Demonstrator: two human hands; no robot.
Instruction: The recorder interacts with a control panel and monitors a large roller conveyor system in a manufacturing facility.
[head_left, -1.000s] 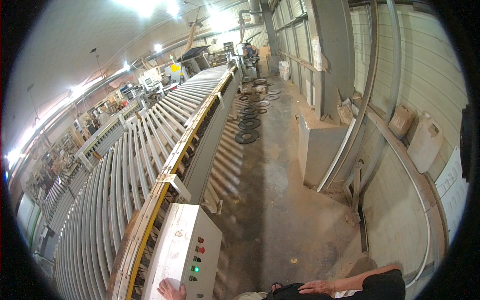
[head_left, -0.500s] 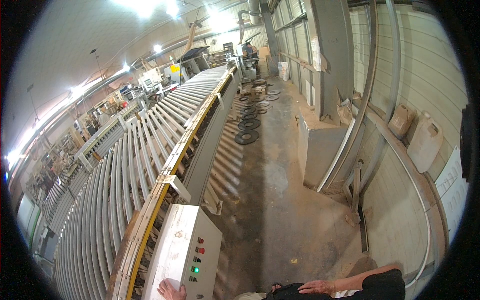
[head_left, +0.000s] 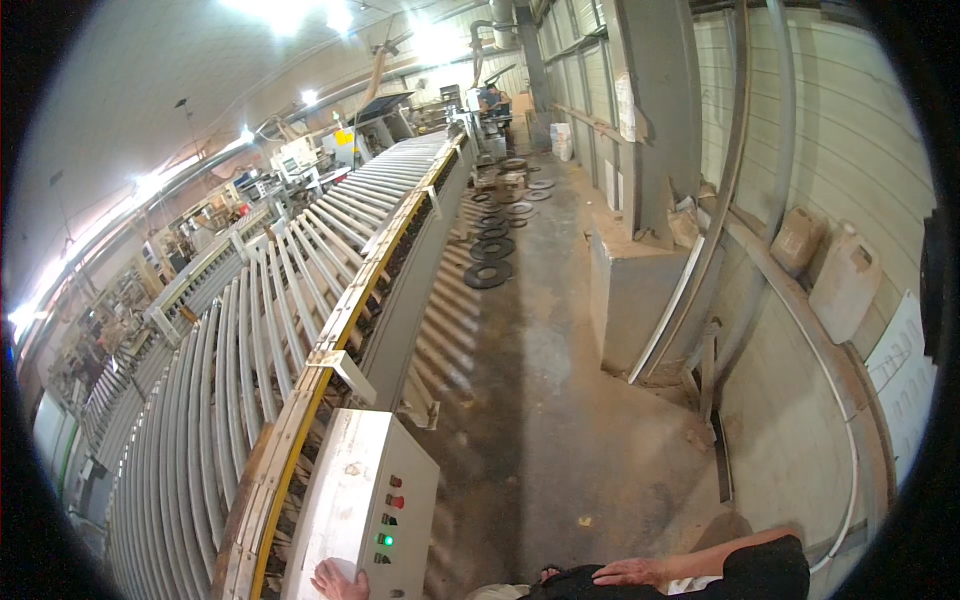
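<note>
My left hand [head_left: 340,580] rests on the top of a white control box [head_left: 345,480], its fingers spread over the surface near the lower edge of the picture. The box's side panel carries red and black knobs and a lit green button [head_left: 387,540]. On my dark clothing [head_left: 570,583], to the right, lies my right hand [head_left: 630,572], flat with fingers stretched out and nothing in it. Just left of the control box runs a roller conveyor [head_left: 240,380] of grey rollers with a yellow-edged rail [head_left: 330,350].
Several dark rings [head_left: 488,272] lie on the floor beside the conveyor. A grey column on a block base [head_left: 640,290] stands to the right. Dusty jugs [head_left: 845,285] sit on a wall ledge. Far ahead, a person [head_left: 492,98] is by some machinery.
The view has shifted very slightly. Both hands stay where they were, the left on the control box and the right on my clothing.
</note>
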